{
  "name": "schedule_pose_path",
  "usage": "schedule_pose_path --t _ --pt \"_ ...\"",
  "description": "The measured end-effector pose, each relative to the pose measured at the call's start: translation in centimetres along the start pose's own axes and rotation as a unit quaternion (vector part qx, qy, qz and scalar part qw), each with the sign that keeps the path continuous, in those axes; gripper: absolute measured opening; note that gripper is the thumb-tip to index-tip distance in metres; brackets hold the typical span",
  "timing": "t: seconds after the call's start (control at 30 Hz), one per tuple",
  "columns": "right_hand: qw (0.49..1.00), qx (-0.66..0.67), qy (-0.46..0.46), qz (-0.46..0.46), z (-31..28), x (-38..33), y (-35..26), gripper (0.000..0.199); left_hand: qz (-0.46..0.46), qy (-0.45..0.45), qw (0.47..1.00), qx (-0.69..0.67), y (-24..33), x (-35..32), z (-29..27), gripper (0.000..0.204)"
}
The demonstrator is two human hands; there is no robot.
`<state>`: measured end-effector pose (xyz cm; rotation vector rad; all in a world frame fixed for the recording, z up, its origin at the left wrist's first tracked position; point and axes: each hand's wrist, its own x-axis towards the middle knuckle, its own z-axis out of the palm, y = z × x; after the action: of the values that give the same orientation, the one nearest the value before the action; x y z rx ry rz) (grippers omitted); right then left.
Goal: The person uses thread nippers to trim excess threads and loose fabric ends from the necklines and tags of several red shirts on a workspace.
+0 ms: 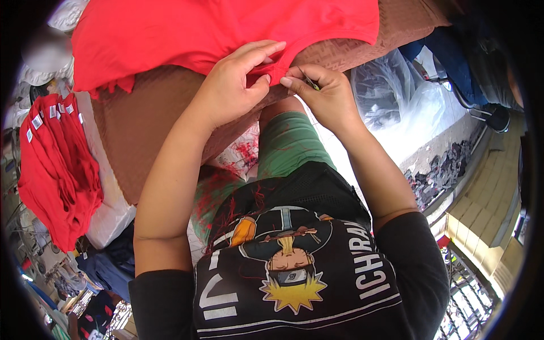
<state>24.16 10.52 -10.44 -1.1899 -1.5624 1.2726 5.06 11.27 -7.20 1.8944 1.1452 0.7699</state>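
The right hand (327,95) has its grip pinched on the edge of the red cloth (226,31), and a small dark thing (311,84) pokes out by it, too small to tell what. The left hand (232,84) is just beside it, thumb and pointing finger apart on the same cloth; I cannot tell if its grip is squeezing. The red cloth lies on the brown bench (141,127), with the pinched bit by the near edge. Closer in are green shorts (294,141) and a black shirt (340,272) with red threads (256,198) on them. Red clothes (56,175) with white tags are piled to the left, and see-through plastic (391,96) is to the right
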Motion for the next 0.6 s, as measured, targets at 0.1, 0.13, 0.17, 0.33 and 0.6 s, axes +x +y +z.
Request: schedule_pose_path --t 0.1,0.13,0.17,0.33,0.6 --pt "0.996 -0.054 0.015 -0.065 -0.6 -0.2 -0.4 0.016 0.064 0.008 0.997 0.029 -0.9 0.0 -0.1 0.046" --pt "0.993 -0.071 0.022 -0.091 -0.9 -0.2 -0.4 0.018 0.062 -0.009 0.998 0.032 -0.9 0.0 -0.3 0.047" --pt "0.990 -0.091 0.020 -0.108 -1.2 -0.3 -0.6 0.018 0.059 -0.027 0.997 0.035 -0.8 0.0 -0.6 0.047" --pt "0.974 -0.162 0.003 -0.157 -2.1 -0.6 -1.4 0.023 0.035 -0.055 0.997 0.032 0.1 0.7 -0.8 0.038" --pt "0.990 -0.091 -0.095 -0.060 -3.1 0.0 -2.9 0.012 0.120 0.001 0.970 0.212 1.0 1.0 -0.5 0.011"
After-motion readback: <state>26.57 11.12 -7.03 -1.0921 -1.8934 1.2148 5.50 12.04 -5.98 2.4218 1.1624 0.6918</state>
